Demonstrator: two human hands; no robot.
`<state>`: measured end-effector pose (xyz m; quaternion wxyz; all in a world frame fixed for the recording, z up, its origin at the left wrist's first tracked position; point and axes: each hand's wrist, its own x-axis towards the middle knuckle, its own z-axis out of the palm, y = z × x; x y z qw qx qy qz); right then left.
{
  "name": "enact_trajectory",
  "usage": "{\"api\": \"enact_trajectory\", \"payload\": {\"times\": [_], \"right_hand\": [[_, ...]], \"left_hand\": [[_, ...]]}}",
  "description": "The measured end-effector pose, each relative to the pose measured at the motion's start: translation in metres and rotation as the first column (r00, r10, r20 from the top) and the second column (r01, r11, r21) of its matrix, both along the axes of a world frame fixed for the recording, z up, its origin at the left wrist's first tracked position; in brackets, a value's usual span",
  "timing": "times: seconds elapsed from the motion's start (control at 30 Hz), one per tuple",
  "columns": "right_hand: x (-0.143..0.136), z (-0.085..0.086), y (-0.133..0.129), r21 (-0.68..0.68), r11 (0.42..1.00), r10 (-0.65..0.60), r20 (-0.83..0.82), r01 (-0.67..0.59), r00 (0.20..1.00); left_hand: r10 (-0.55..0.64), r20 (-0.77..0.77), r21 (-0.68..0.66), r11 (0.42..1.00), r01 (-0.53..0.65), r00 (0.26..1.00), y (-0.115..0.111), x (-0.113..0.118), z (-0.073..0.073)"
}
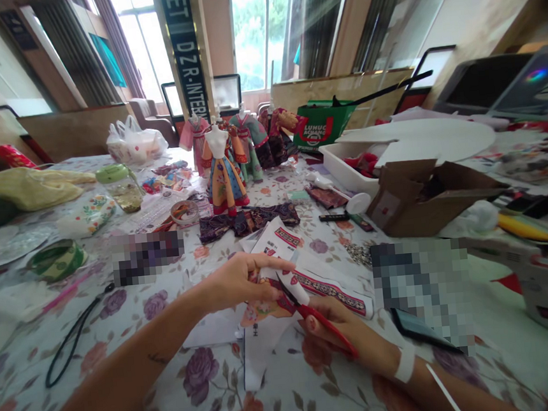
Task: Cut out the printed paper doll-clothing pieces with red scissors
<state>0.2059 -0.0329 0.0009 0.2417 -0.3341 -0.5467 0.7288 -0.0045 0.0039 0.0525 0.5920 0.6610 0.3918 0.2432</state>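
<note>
- The left hand [249, 279] is pinching the paper [257, 354] between thumb and fingers, above the middle of the near table.
- The right hand [332, 319] is gripping the red scissors [334, 336] by the handles, their blades pointing toward the left fingertips.
- The two hands are working close beside each other over the cloth [218, 399] with its flower print.
- The paper is hanging below the left hand and showing a coloured print near the blades; a printed strip [336, 293] is lying beyond the right hand.
- A dark fabric [249, 222] is lying beyond the hands, and behind it a dressed mannequin [220, 147] is standing upright in front of several others.
- To the left, a tape roll [56, 261] and a green-lidded jar [123, 190] are resting on the table.
- To the right, an open carton [412, 203] is standing beside a white tray [340, 166]; a phone [421, 328] is lying near the right wrist.
</note>
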Motion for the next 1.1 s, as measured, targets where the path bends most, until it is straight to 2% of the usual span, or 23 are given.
{"api": "enact_trajectory", "payload": {"times": [0.27, 0.67, 0.9, 1.1], "right_hand": [[-0.0005, 0.0037, -0.0015, 0.005, 1.0, 0.003, 0.029, -0.003, 1.0], [-0.0006, 0.0029, -0.0024, -0.057, 0.998, 0.005, -0.086, -0.01, 0.996], [0.0011, 0.0027, -0.0025, 0.012, 1.0, -0.007, 0.091, 0.006, 0.996], [0.0011, 0.0008, -0.001, -0.006, 1.0, -0.023, 0.094, 0.024, 0.995]], "left_hand": [[-0.013, 0.032, -0.02, 1.0, 0.014, 0.999, -0.0003, -0.0007, -0.0019], [-0.017, 0.028, -0.014, 1.0, 0.018, 0.999, -0.0006, -0.0002, -0.0001], [-0.04, 0.035, -0.022, 0.999, 0.041, 0.999, -0.0005, -0.0008, 0.0006], [-0.036, 0.048, -0.055, 0.998, 0.039, 0.998, 0.0035, -0.0095, 0.0024]]}}
